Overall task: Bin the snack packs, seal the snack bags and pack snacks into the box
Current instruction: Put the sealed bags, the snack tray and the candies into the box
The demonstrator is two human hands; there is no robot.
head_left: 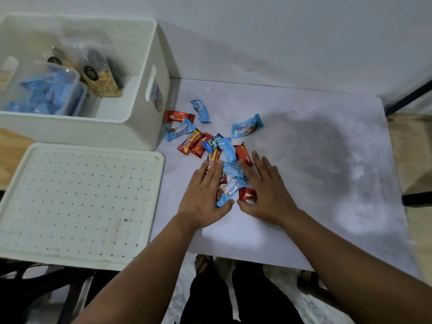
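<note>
Both forearms bare to frame edge, no sleeves in my view. Left hand (pixel 205 195) and right hand (pixel 264 190) bare: no gloves, rings, watch or bands. Below worktop edge I see black trousers (pixel 233 298). Dark open footwear (pixel 203 263) on feet, toes showing, blurred.
</note>
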